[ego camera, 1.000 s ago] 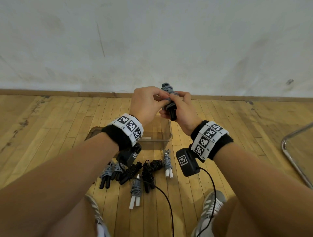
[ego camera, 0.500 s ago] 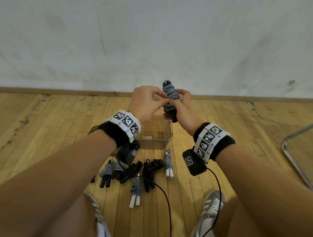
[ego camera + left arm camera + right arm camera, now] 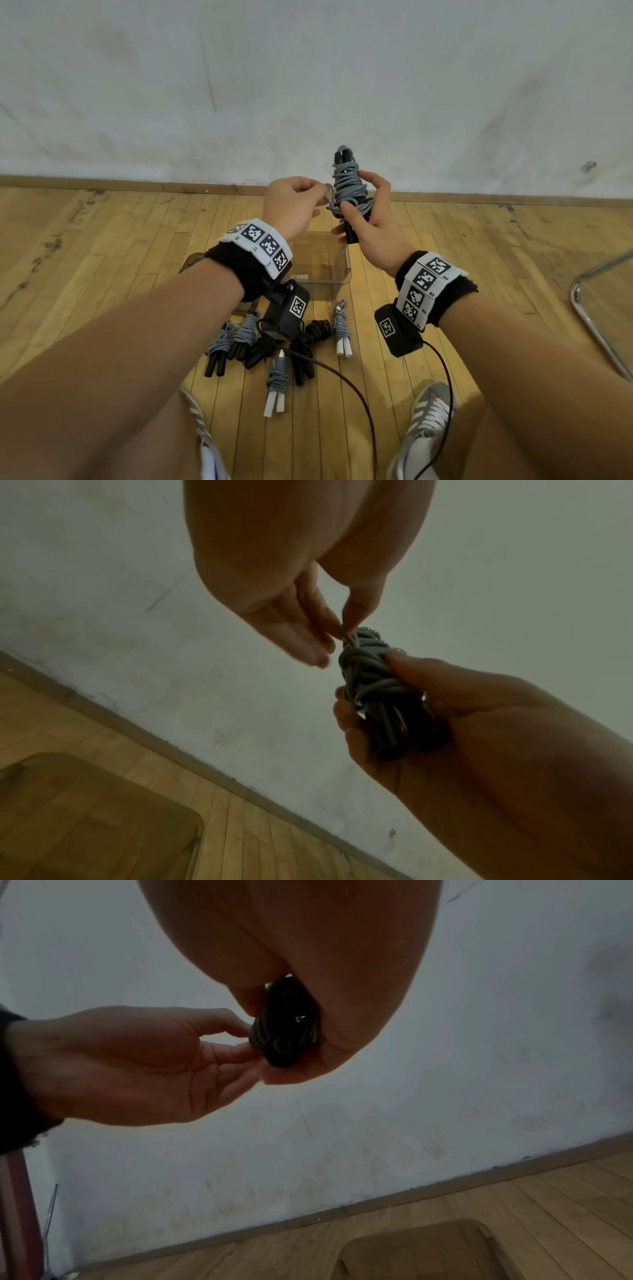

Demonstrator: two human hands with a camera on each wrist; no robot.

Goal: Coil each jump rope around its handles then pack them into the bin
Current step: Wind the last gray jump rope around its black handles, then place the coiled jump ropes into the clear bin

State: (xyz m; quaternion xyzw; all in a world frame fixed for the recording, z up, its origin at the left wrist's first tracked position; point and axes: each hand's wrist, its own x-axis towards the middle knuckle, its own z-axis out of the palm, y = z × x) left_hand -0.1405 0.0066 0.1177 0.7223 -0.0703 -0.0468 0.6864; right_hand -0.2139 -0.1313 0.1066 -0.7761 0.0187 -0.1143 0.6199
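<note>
Now right hand clasping coiled grey jump rope, left hand pinching its loop.

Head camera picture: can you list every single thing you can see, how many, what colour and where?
Held jump rope: one, grey cord on black handles, in both hands above the bin.
Bin: one, clear plastic, on the floor below the hands.
Coiled jump ropes on the floor: about six; two grey with white handles, the rest grey or black with black handles.
Metal frame: one, silver, far right.
Floor: wooden.
Wall: whitish.
Shoes: two, grey and white, bottom.
Left hand: pinches the cord's loose end.
Right hand: grips the handles.
</note>
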